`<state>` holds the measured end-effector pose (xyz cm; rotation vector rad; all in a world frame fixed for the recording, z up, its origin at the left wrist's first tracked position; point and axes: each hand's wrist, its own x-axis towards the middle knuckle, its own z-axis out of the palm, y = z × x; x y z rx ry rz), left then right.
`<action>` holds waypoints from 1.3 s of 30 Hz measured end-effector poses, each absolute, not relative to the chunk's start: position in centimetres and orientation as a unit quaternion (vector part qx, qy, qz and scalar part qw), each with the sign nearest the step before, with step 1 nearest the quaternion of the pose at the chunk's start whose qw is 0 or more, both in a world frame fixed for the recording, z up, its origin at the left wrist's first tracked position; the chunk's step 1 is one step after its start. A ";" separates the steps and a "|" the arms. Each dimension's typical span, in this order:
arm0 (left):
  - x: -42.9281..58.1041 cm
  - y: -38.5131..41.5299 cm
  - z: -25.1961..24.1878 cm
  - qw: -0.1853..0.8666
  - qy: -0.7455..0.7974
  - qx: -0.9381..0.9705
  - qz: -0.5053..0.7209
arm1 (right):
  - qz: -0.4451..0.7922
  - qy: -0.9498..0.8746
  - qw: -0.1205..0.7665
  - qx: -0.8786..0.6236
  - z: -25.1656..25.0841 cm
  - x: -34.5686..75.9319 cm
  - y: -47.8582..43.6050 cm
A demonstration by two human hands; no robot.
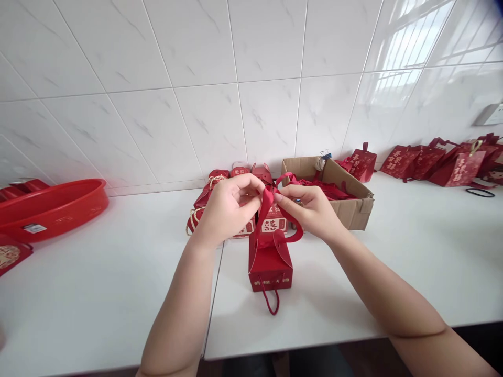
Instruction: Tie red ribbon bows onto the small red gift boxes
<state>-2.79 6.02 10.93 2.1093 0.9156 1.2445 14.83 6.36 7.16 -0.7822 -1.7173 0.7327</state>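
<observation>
A small red gift box (pixel 271 264) stands on the white table in front of me, its curved top flaps folded in and a cord handle (pixel 272 309) hanging down its near side. From its top rises a red ribbon (pixel 268 201), looped above the box. My left hand (pixel 231 207) pinches the ribbon from the left between thumb and forefinger. Opposite it, my right hand (pixel 308 207) pinches the same ribbon, thumb towards the middle. A loose loop of ribbon curves out to the right under my right hand. The fingertips partly cover where the ribbon strands cross.
Several red gift boxes (pixel 248 229) sit behind my hands. A cardboard box (pixel 353 214) holding red ribbons stands at the back right. More red boxes (pixel 463 167) line the wall at far right. A red basin (pixel 78 204) is at left. A seam divides the white table (pixel 157 293).
</observation>
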 end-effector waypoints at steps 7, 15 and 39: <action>-4.8 6.2 11.1 0.189 0.360 0.725 0.556 | 0.416 -0.625 0.584 -0.308 7.1 16.0 6.5; -10.9 4.0 10.7 0.158 0.466 0.648 0.581 | 0.401 -0.560 0.635 -0.350 4.6 20.6 5.3; -2.5 5.1 3.5 0.114 0.456 0.841 0.269 | 0.491 -0.509 0.608 -0.362 1.8 21.3 4.4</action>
